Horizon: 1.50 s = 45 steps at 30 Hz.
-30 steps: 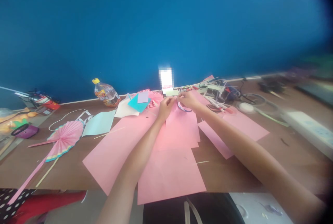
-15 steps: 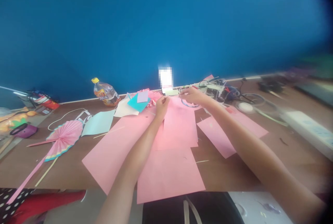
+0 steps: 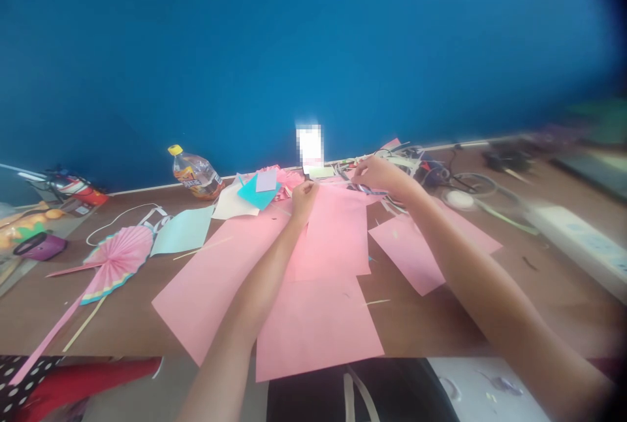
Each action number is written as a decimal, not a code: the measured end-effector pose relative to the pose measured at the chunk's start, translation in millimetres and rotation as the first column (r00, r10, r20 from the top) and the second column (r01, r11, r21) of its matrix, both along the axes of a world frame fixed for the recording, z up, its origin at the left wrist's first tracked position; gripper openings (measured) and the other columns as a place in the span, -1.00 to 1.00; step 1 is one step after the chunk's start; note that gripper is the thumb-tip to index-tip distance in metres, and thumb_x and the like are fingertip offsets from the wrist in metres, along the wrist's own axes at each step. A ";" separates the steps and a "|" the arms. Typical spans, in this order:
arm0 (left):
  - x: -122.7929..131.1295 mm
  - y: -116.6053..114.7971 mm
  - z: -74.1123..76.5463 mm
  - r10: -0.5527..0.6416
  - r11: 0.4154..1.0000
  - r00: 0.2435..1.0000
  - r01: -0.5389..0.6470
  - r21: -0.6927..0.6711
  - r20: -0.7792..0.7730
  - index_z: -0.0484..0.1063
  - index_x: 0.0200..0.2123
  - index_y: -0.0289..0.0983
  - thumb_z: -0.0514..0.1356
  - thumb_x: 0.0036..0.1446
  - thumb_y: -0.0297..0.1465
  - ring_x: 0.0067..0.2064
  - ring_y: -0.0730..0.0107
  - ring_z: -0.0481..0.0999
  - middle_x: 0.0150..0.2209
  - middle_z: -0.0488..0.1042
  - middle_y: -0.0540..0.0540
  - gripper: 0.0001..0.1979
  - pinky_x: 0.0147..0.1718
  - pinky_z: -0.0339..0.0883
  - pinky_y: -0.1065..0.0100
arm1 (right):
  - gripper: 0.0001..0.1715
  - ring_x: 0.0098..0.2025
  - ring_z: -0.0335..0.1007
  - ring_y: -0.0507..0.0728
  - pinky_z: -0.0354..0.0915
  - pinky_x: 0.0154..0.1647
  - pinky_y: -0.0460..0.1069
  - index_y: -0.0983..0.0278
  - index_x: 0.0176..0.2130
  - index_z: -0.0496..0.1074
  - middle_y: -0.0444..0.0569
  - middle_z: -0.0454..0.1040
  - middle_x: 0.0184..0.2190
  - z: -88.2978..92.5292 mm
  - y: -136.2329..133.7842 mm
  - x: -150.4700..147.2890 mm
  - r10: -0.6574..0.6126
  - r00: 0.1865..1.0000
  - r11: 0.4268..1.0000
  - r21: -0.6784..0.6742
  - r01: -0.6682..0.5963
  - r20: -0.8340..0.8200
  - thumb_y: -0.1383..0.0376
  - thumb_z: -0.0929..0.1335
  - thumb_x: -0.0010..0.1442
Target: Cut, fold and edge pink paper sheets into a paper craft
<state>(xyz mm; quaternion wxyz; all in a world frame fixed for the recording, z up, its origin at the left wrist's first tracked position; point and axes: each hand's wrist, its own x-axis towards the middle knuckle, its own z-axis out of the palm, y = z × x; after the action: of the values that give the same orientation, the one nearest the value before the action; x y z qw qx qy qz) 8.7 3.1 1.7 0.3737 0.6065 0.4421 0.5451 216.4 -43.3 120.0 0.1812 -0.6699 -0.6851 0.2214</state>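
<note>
Left hand: the left hand (image 3: 304,198) is placed over the far part of the pink paper, its fingers bent and their tips pinched together with almost no gap; the near end of a pale strip (image 3: 336,181) appears to be held there.
Right hand: the right hand (image 3: 373,175) is set slightly farther off and to the right, its fingers curled downward; a banded ring (image 3: 376,193), probably a tape roll, appears to be gripped beneath them, though the fingertips are blurred.
Pale strip: it is stretched across the gap between the hands, its long axis running crosswise from one set of fingertips to the other; neither hand is clearly the nearer, one being found at each end.
Banded ring: it is seen directly below the right hand, well apart from the left; its outline is partly hidden.
Middle pink sheet: the middle pink sheet (image 3: 337,232) is laid below the strip, extending from the hands toward the body, between the forearms.
Left of the hands: a teal square (image 3: 259,196) is seen near the left hand; a pleated fan (image 3: 120,252) is placed well apart.
Right of the hands: another pink sheet (image 3: 404,252) is partly covered by the right forearm.
</note>
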 end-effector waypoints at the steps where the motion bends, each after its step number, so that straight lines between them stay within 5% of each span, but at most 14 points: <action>1: 0.3 -0.3 0.0 0.004 1.000 1.000 -0.004 0.008 -0.008 0.41 -0.50 -0.30 0.13 0.05 -0.32 -0.42 0.48 0.29 -0.51 0.36 0.02 -0.81 -0.42 0.12 0.44 | -0.90 -0.58 0.22 0.05 0.08 -0.54 -0.05 0.28 -0.47 0.49 -0.06 0.35 -0.64 -1.2 1.9 2.1 -0.001 0.999 1.000 0.002 0.001 0.039 0.27 0.40 -0.03; 20: -0.5 -5.4 2.3 0.036 0.996 0.989 -0.024 0.086 -0.141 0.23 -0.64 -0.29 0.11 0.06 -0.36 -0.48 0.49 0.13 -0.60 0.15 0.04 -0.74 -0.47 -0.01 0.42 | -0.87 -0.43 0.37 0.19 0.21 -0.42 0.03 0.29 -0.54 0.47 0.04 0.36 -0.60 -5.5 8.3 12.5 -0.015 0.957 0.989 -0.137 0.058 0.291 0.27 0.45 -0.11; 32: -2.2 0.0 -4.7 -0.005 1.000 0.993 0.006 0.011 -0.118 0.38 -0.58 -0.30 0.15 -0.02 -0.38 -0.47 0.48 0.23 -0.57 0.31 0.02 -0.84 -0.45 0.05 0.42 | -0.91 -0.32 0.43 0.27 0.27 -0.34 0.07 0.32 -0.50 0.45 0.16 0.45 -0.47 -10.3 5.9 1.9 -0.037 0.933 0.978 -0.178 0.107 0.359 0.37 0.42 -0.16; 45: -1.6 3.7 -3.2 -0.023 1.000 0.993 0.023 0.005 -0.115 0.44 -0.39 -0.31 0.14 0.04 -0.36 -0.30 0.40 0.43 -0.38 0.48 -0.07 -0.86 -0.30 0.24 0.42 | -0.64 -0.17 0.44 0.27 0.29 -0.25 0.04 0.30 -0.21 0.55 0.19 0.51 -0.21 -14.0 4.9 -2.6 0.056 0.897 0.976 -0.211 0.043 0.439 0.33 0.34 -0.06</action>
<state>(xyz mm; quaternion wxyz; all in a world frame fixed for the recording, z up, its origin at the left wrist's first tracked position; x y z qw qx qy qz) 7.1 6.8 -1.5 0.3520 0.6430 0.4542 0.5064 213.8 -38.4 105.9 -0.0537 -0.7159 -0.6825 0.1369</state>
